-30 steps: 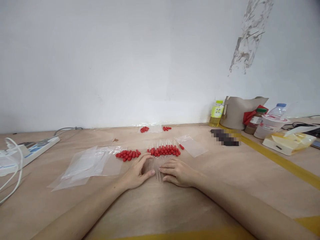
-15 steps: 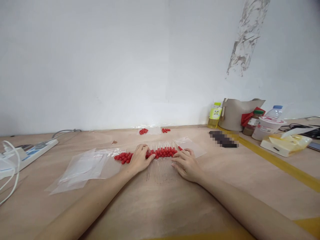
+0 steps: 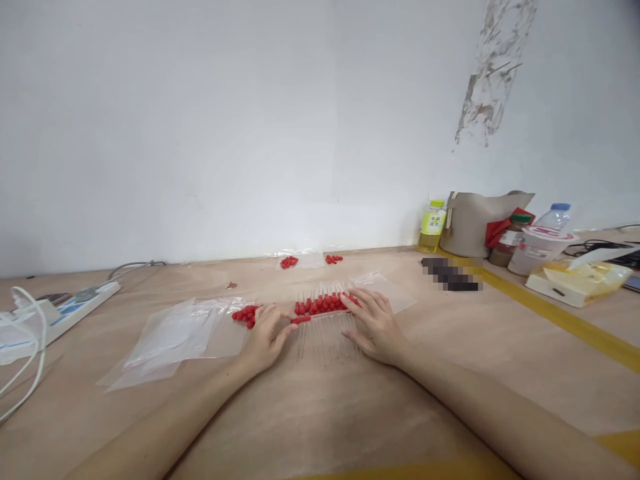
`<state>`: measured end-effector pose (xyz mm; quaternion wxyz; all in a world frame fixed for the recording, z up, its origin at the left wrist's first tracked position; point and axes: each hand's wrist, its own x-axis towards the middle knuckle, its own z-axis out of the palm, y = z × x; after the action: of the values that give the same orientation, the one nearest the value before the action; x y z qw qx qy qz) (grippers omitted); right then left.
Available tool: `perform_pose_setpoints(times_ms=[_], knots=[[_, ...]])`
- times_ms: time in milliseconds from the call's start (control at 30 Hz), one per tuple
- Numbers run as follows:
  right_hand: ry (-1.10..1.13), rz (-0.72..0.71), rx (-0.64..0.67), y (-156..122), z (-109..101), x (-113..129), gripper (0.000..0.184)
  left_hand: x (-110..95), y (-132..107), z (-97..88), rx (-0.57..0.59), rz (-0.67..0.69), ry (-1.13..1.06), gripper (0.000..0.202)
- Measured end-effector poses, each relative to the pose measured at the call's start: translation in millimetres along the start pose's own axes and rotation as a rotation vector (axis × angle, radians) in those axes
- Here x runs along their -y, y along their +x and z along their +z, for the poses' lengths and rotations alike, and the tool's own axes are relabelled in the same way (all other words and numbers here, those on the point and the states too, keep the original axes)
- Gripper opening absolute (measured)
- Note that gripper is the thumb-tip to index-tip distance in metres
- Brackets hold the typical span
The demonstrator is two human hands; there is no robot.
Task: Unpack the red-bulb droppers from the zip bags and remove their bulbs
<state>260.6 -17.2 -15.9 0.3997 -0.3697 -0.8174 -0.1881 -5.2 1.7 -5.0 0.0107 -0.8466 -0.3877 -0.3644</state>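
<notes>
A row of thin clear sticks with red ends [image 3: 325,305] lies on the table in front of me. Their pale shafts [image 3: 327,343] fan toward me and away from the row. Between the thumb and fingers of my left hand [image 3: 267,337] is one red-ended stick [image 3: 301,320], which lies crosswise just in front of the row. My right hand [image 3: 379,328] covers the row's right end, its fingertips on the red ends and its thumb apart below. A smaller heap of red ends [image 3: 244,315] sits beyond my left hand, partly hidden by it.
Flat clear plastic bags [image 3: 167,340] lie at left, near a power strip [image 3: 75,308] with white cables. By the wall, two small bags hold red pieces [image 3: 289,262]. A yellow-capped bottle [image 3: 431,227], grey bag [image 3: 467,227], cup [image 3: 537,252] and tissue pack [image 3: 575,280] stand at right.
My left hand has moved slightly left and toward me, off the row, with a red-ended stick now in its fingers. My right hand's fingers have spread farther over the row's right end.
</notes>
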Motion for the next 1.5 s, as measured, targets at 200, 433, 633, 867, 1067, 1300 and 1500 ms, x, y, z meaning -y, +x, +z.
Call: perform_pose_setpoints(times_ms=[200,433,633,867,1067,1300,1500], knots=[[0.036,-0.097,0.038,-1,4,14,0.030,-16,-6,4.3,0.076,0.114,-0.110,0.013],[0.013,-0.148,0.074,-2,7,26,0.018,-27,-5,3.1,0.128,0.127,-0.031,0.021],[0.020,-0.159,0.068,-1,8,30,0.017,-34,-3,8.8,0.171,0.146,0.067,0.021],[0.029,-0.201,0.086,-4,6,30,0.020,-38,-5,4.6,0.194,0.230,0.124,0.022],[0.059,-0.189,0.044,-5,-3,20,0.023,-20,-11,-5.3,0.145,0.288,0.124,0.019],[0.021,0.116,-0.027,-2,-8,-12,0.017,16,-5,-26.3,-0.179,0.030,0.054,0.018],[-0.038,0.158,0.124,-2,-11,-11,0.014,32,1,-23.9,-0.243,-0.080,0.232,0.027]])
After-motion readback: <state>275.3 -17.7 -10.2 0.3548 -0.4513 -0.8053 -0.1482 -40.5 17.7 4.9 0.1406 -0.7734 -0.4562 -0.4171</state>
